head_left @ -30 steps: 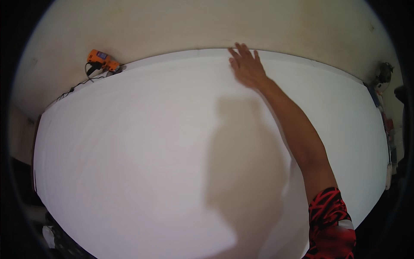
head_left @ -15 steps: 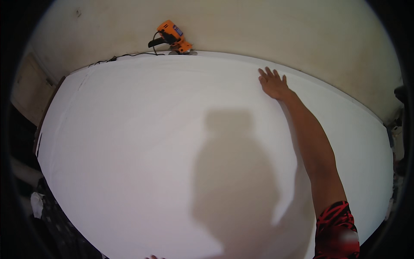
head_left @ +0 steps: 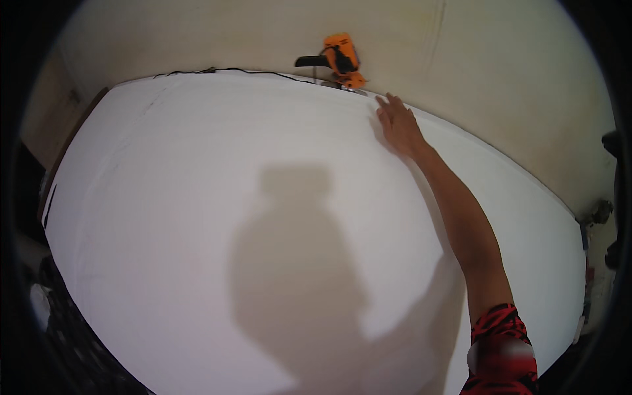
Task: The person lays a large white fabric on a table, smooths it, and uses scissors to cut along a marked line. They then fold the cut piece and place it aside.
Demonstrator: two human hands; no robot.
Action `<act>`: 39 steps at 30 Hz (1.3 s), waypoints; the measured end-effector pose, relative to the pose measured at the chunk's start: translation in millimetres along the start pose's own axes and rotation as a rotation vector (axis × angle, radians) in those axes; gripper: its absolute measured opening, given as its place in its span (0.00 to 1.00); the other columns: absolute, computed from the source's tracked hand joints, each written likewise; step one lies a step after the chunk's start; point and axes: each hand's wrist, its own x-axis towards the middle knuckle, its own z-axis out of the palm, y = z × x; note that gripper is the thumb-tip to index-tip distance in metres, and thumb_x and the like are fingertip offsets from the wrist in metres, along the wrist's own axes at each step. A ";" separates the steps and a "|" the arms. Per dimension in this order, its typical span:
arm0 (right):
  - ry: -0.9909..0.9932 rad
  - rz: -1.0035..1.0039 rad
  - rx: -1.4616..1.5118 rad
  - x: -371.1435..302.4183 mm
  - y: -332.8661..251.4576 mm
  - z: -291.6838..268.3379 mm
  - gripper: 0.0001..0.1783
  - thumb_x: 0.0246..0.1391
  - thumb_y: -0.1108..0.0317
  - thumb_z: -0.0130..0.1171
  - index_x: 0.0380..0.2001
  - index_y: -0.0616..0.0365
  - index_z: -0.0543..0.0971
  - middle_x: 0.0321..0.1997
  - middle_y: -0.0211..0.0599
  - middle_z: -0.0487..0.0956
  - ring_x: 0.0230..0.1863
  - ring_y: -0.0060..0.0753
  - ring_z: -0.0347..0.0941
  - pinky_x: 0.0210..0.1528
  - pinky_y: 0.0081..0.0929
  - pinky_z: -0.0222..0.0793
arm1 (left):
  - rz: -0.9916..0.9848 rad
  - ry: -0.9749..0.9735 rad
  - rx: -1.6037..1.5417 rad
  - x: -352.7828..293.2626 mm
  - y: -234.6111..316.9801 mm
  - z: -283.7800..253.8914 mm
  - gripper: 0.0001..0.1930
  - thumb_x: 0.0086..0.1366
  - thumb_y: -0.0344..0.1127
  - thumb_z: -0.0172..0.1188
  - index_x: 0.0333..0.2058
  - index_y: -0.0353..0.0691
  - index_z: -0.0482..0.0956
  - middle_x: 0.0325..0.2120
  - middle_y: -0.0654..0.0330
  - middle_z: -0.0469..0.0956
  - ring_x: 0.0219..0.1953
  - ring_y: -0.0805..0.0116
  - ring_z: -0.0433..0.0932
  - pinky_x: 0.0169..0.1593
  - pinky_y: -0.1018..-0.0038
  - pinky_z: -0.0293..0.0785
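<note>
A wide white cloth (head_left: 191,197) lies spread over the table. My right hand (head_left: 399,130) reaches to its far edge, fingers loosely stretched out and nothing in them. A shadow shows beside the hand; whether the fingertips touch the cloth I cannot tell. Just left of my fingers, against the wall, stands an orange power tool (head_left: 342,56), which looks like an electric cloth cutter, with a black handle and a flat base. My left hand is out of the picture.
A black cord (head_left: 263,74) runs left from the tool along the far edge. Behind the table rises a pale wall (head_left: 217,33). A brown strip (head_left: 76,138) borders the table's left side. My own shadow falls across the middle of the cloth.
My right hand has come closer to the orange cutter at the far edge. The view has turned left. My left fingertips, earlier at the bottom edge, have gone out of sight.
</note>
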 end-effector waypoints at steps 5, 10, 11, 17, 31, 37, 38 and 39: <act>-0.102 0.077 -0.170 20.9 -66.4 10.9 0.36 0.79 0.41 0.28 0.83 0.36 0.54 0.89 0.33 0.48 0.88 0.50 0.42 0.84 0.71 0.35 | 0.051 0.006 0.102 -16.3 -19.2 6.5 0.31 0.83 0.55 0.43 0.75 0.44 0.63 0.74 0.38 0.66 0.75 0.30 0.65 0.75 0.32 0.57; 0.004 -0.051 -0.080 38.5 -124.1 13.1 0.36 0.79 0.42 0.27 0.83 0.36 0.54 0.89 0.34 0.47 0.88 0.46 0.42 0.84 0.70 0.34 | 0.029 -0.002 0.040 -8.6 -19.0 -4.4 0.28 0.78 0.47 0.53 0.72 0.43 0.69 0.69 0.44 0.73 0.70 0.37 0.71 0.73 0.38 0.62; -0.074 -0.132 -0.114 34.4 -132.4 17.1 0.36 0.79 0.42 0.26 0.83 0.36 0.54 0.89 0.34 0.46 0.88 0.45 0.42 0.85 0.69 0.34 | -0.029 -0.024 0.009 -4.4 -19.8 -10.9 0.27 0.74 0.43 0.59 0.69 0.44 0.75 0.68 0.49 0.76 0.68 0.44 0.75 0.72 0.46 0.66; -0.139 0.231 -0.146 60.7 -187.2 20.2 0.37 0.80 0.42 0.25 0.84 0.42 0.52 0.90 0.37 0.43 0.89 0.46 0.35 0.85 0.69 0.32 | 0.256 -0.078 -0.348 41.4 -124.1 -56.5 0.28 0.75 0.44 0.63 0.69 0.42 0.74 0.66 0.45 0.77 0.66 0.42 0.77 0.70 0.46 0.69; 0.027 -0.099 -0.166 186.7 -416.7 77.9 0.36 0.80 0.41 0.25 0.84 0.36 0.50 0.90 0.32 0.43 0.89 0.45 0.35 0.84 0.71 0.31 | -0.200 0.029 -0.045 238.8 -485.4 -90.4 0.33 0.79 0.44 0.51 0.75 0.30 0.60 0.76 0.30 0.55 0.78 0.21 0.48 0.76 0.28 0.44; -0.132 0.160 -0.214 241.6 -496.5 90.9 0.35 0.80 0.42 0.24 0.84 0.33 0.52 0.90 0.32 0.45 0.89 0.43 0.37 0.86 0.66 0.32 | -0.221 0.043 -0.136 234.6 -525.9 -73.3 0.37 0.81 0.56 0.46 0.76 0.33 0.62 0.78 0.32 0.54 0.80 0.26 0.47 0.76 0.29 0.41; -0.077 0.061 -0.177 253.9 -509.0 93.4 0.35 0.80 0.42 0.24 0.84 0.33 0.52 0.90 0.31 0.45 0.89 0.43 0.37 0.86 0.65 0.33 | -0.210 0.044 -0.132 231.0 -529.8 -68.6 0.38 0.81 0.57 0.47 0.76 0.34 0.62 0.78 0.33 0.54 0.80 0.26 0.47 0.77 0.29 0.41; -0.018 -0.003 -0.157 265.3 -522.3 99.5 0.35 0.80 0.42 0.24 0.84 0.34 0.52 0.90 0.31 0.45 0.89 0.43 0.37 0.86 0.64 0.33 | -0.200 0.047 -0.124 227.1 -532.8 -65.2 0.38 0.81 0.58 0.47 0.76 0.35 0.62 0.78 0.33 0.55 0.80 0.26 0.47 0.77 0.30 0.41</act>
